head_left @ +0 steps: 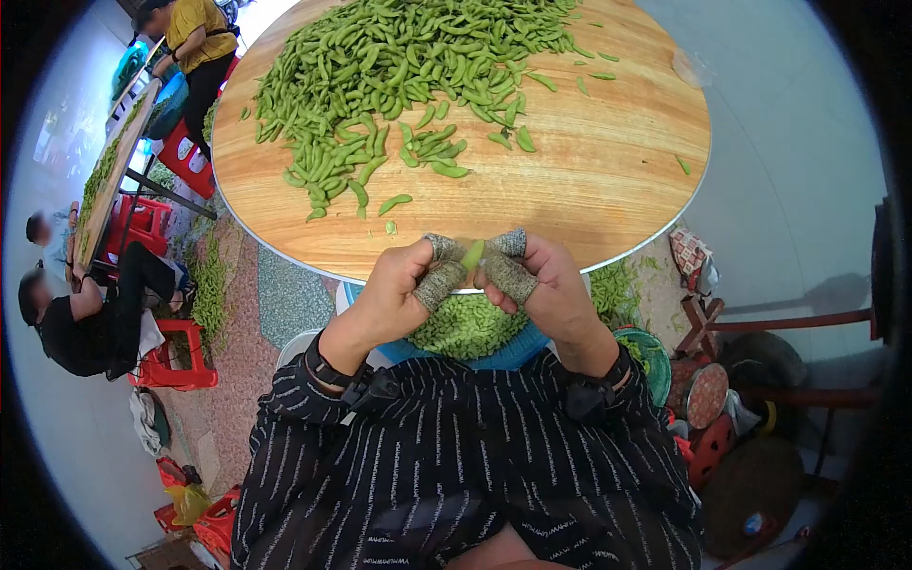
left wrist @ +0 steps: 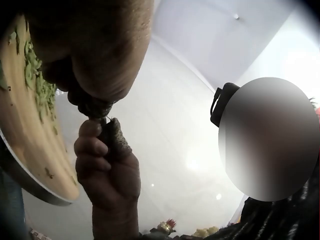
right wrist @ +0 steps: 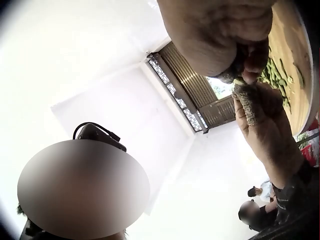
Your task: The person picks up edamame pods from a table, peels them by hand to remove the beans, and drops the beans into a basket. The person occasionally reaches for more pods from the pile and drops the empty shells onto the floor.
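- One slim green pod (head_left: pixel 473 254), probably bean, is at the meeting point of the fingertips, by the near rim of the round pale wooden table (head_left: pixel 608 161).
- Left hand (head_left: pixel 380 294), at 8 o'clock from the pod, pinches it between thumb and forefinger, both in grey speckled fabric sleeves (head_left: pixel 440 285).
- Right hand (head_left: pixel 560 299), at 4 o'clock, pinches it from the other side, thumb and forefinger covered alike; the exact contact is partly hidden.
- The step in hand looks like fine two-handed handling of this single pod; any further move on it calls for small, matched pressure from both pinches.
- At 6 o'clock, below the hands, a round blue plastic basin (head_left: pixel 532 349) holds loose pale green beans (head_left: pixel 465 325).
- At 11 o'clock a broad heap of green pods (head_left: pixel 380 66) lies on the wood, with a small cluster (head_left: pixel 434 152) nearer.
- The table rim overhangs the basin's far side, so it partly stands in the way there.
- At 8 o'clock, on the floor, is a red plastic stool (head_left: pixel 195 366).
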Demonstrator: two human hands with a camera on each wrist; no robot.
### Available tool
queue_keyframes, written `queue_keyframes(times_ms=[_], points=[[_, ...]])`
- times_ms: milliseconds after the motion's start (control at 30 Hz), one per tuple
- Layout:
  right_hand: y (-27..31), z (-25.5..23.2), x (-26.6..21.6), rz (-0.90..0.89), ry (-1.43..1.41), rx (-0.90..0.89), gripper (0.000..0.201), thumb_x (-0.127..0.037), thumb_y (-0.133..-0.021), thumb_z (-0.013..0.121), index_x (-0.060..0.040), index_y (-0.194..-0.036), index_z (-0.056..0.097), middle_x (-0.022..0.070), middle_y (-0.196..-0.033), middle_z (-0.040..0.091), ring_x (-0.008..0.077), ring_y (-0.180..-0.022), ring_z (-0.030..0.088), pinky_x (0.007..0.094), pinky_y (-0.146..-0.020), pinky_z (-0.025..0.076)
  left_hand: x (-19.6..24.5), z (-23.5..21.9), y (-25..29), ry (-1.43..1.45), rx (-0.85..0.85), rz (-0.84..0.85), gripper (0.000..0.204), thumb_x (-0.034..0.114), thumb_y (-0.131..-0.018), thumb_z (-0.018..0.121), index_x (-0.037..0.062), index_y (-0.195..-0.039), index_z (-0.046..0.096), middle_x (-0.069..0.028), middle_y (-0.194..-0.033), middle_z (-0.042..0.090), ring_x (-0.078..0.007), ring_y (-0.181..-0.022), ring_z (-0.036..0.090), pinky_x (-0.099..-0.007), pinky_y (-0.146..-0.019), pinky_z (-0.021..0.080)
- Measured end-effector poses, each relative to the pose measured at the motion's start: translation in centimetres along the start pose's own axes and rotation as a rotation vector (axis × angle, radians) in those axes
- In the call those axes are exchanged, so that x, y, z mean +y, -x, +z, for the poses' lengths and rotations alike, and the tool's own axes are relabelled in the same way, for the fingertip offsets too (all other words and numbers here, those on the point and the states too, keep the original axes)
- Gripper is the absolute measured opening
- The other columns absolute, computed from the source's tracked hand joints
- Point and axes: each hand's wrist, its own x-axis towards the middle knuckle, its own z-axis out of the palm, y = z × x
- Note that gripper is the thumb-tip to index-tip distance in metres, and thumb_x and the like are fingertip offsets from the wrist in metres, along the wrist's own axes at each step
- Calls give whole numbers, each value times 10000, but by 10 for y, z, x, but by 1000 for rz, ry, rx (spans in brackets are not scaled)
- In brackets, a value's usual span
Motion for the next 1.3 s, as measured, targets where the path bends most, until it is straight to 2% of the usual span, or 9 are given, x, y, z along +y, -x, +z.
queue_keyframes(times_ms=[433, 500, 633, 833, 900, 1000, 1133, 1200, 1300], points=[[-1, 0, 8, -84, 46, 86, 108, -81, -813, 524, -9, -890, 546, 5, -749, 570, 50, -608, 479, 186, -545, 391, 7, 1, 0, -146, -59, -123, 178, 114, -771, 573, 8, -891, 495, -119, -710, 550, -211, -618, 546, -279, -552, 415], [-1, 0, 10, -72, 59, 80, 107, -75, -812, 522, -8, -892, 549, 8, -759, 574, 51, -615, 480, 185, -549, 392, -8, 1, 1, -696, -2, 239, 231, 141, -762, 589, 13, -926, 490, -132, -735, 558, -235, -633, 560, -292, -555, 422], [-3, -4, 9, -2, -9, 42, 105, -70, -811, 522, -3, -887, 552, 9, -767, 575, 52, -625, 483, 186, -552, 392, -14, 8, 1, -605, 3, 233, 203, 144, -782, 566, 6, -912, 491, -144, -713, 543, -262, -639, 562, -309, -545, 418], [-6, -7, 20, -133, 94, 16, 162, -62, -812, 526, 2, -957, 561, 6, -786, 583, 50, -633, 495, 182, -555, 398, -15, 14, 8, 299, 69, -192, 209, 205, -877, 446, 1, -866, 486, -22, -607, 457, -136, -549, 482, -240, -484, 366], [-9, -11, 23, -294, 70, -70, 185, -59, -813, 523, -2, -985, 562, -1, -779, 581, 49, -624, 493, 182, -550, 399, -14, 10, 7, 897, -31, -467, 237, 253, -891, 425, 27, -866, 494, 23, -621, 426, -70, -530, 394, -193, -472, 317], [-9, -15, 22, -100, 6, -56, 149, -45, -809, 519, 6, -940, 568, 0, -769, 574, 54, -629, 491, 194, -550, 400, -19, 12, 5, 1023, -15, -599, 246, 272, -833, 530, 34, -887, 495, 28, -630, 446, -35, -510, 367, -178, -452, 277], [-6, -13, 23, -21, -16, -16, 104, -30, -795, 518, 3, -881, 567, -9, -735, 555, 55, -620, 481, 204, -535, 392, -19, 17, 2, 555, 16, -414, 238, 229, -812, 566, 24, -910, 493, 41, -640, 443, -33, -516, 366, -183, -451, 283], [-5, -9, 26, -4, 157, 77, 81, -3, -747, 527, 14, -825, 544, -15, -698, 529, 69, -596, 465, 231, -524, 389, -21, 16, 1, 18, 28, -131, 219, 159, -784, 597, 11, -913, 500, 50, -637, 435, -25, -519, 354, -187, -449, 279], [-5, -6, 30, -247, 298, 94, 103, 2, -677, 530, 19, -778, 519, 40, -638, 522, 179, -544, 491, 301, -507, 390, -15, 6, -1, 41, -51, -246, 188, 83, -766, 600, -3, -905, 509, 36, -671, 480, -25, -572, 421, -186, -500, 339]])
